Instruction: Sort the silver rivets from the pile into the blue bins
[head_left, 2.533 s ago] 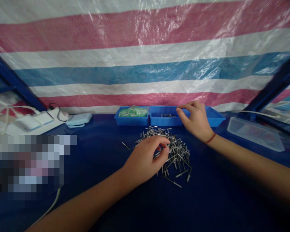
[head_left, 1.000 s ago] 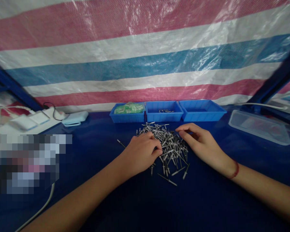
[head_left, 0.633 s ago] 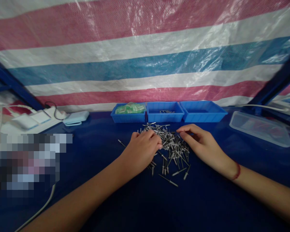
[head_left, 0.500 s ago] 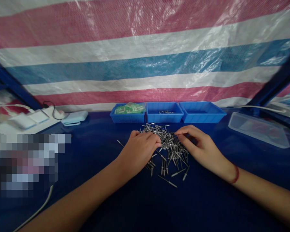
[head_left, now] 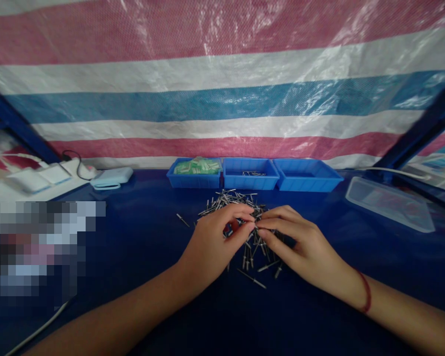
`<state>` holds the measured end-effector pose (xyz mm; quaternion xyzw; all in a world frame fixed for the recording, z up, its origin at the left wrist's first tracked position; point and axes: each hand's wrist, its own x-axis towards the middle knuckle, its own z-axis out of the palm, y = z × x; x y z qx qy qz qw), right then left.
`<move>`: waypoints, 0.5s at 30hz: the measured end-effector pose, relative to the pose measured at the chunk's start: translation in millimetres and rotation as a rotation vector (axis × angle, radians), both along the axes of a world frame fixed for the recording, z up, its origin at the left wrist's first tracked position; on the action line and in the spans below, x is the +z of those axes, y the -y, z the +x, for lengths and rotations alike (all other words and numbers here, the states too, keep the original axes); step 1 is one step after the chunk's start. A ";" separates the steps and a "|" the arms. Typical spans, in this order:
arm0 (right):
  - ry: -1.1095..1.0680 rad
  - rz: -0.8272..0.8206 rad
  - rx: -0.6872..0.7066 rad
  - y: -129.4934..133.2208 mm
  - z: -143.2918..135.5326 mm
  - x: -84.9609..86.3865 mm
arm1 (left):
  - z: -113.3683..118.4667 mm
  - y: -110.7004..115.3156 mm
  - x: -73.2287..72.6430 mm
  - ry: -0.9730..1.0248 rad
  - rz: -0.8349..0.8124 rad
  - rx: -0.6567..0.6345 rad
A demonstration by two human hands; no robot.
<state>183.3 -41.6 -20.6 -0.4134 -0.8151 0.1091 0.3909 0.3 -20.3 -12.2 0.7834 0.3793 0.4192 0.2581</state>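
No readable text — no labels, brands, numbers or signs legible on bins [head_left: 250,182], striped sheet [head_left: 222,106] or table [head_left: 222,316].

My right hand [head_left: 261,225], first over the bins [head_left: 250,183], then at the right side of the rivets [head_left: 228,199], now reaches my left hand [head_left: 252,220] above them. My left fingers, just now curled down among the rivets, are raised, thumb showing.

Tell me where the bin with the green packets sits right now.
The bin is in the head view, left end of the blue row, directly beside the middle bin.
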 end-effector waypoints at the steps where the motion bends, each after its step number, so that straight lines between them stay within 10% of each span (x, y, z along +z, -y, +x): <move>1: -0.016 -0.010 0.002 1.0 -0.3 0.0 | 1.1 1.8 -1.0 0.023 -0.016 0.014; 15: -0.097 -0.135 0.023 3.1 -3.0 2.4 | 2.9 5.3 -4.7 0.030 -0.055 -0.025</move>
